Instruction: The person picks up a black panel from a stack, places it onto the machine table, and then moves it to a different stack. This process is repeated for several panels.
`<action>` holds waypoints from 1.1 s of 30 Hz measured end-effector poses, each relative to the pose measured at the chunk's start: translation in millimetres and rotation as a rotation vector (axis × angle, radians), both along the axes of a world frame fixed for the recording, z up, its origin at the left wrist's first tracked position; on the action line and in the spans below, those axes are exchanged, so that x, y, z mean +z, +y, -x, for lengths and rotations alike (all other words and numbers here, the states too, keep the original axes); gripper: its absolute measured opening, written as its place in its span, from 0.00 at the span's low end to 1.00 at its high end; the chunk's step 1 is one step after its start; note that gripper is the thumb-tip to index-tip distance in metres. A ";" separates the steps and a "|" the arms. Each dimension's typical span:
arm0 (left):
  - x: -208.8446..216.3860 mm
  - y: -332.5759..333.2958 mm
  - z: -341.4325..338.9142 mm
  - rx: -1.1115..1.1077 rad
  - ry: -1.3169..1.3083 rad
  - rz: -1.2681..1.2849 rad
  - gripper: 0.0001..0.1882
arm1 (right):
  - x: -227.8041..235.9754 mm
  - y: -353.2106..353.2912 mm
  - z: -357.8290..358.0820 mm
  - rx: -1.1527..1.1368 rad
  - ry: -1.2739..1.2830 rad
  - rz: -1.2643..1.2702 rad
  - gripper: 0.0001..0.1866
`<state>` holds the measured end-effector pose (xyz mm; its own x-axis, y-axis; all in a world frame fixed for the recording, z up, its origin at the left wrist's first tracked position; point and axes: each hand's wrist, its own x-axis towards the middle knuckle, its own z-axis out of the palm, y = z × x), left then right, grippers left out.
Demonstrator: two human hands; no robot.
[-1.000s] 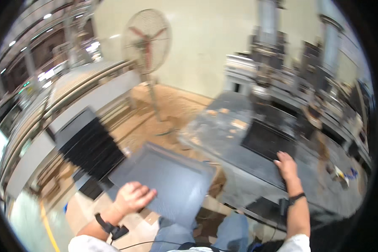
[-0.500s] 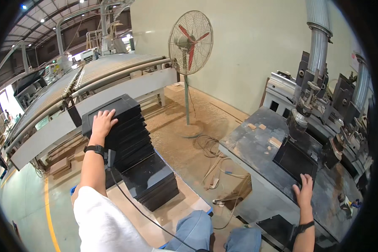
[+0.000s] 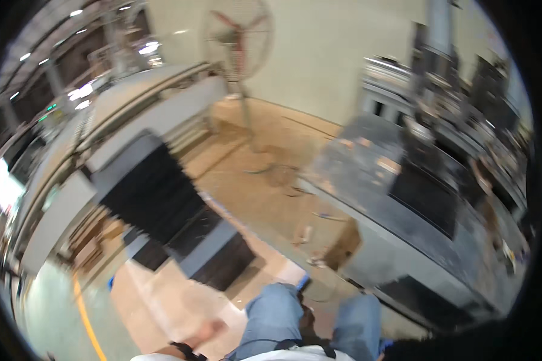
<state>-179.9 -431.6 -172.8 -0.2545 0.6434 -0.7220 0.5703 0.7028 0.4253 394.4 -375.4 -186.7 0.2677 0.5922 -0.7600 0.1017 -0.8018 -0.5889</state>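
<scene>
My left hand (image 3: 208, 332) is low in the picture, beside my left knee and above the bare board under the stacks. Motion smears its fingers, and I cannot make out anything in it. My right hand is out of the picture. A tall stack of black panels (image 3: 156, 186) stands at the left, with a lower stack of black panels (image 3: 220, 256) in front of it. On the machine table (image 3: 355, 174) at the right lies a single black panel (image 3: 424, 198), touched by neither hand.
The machine's metal heads (image 3: 424, 129) rise behind the panel, and wood scraps (image 3: 388, 164) lie on its table. A caged fan (image 3: 238, 39) stands by the wall. A long roller conveyor (image 3: 156, 111) runs at the far left. Cables (image 3: 283, 174) lie on the dusty floor.
My left hand has left the tall stack and come down toward my lap. My right hand has left the panel on the machine table and gone out of view. The whole view has shifted and blurred.
</scene>
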 end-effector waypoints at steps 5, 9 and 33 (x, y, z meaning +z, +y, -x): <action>-53.0 -93.2 -78.2 0.232 -0.488 0.082 0.21 | -3.7 52.3 29.2 0.195 0.028 -0.016 0.17; -46.2 -130.6 -100.0 0.417 -0.457 0.040 0.21 | -9.9 105.5 52.6 0.435 0.050 -0.029 0.16; -13.3 -206.2 -266.1 1.022 -0.368 0.068 0.19 | -59.8 213.4 -5.4 0.807 0.100 0.027 0.12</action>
<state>86.2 -637.8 -186.1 -0.4074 0.2065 -0.8896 -0.4518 0.8010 0.3928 399.9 -162.0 -246.5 -0.3035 0.5549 -0.7746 0.6027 -0.5179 -0.6071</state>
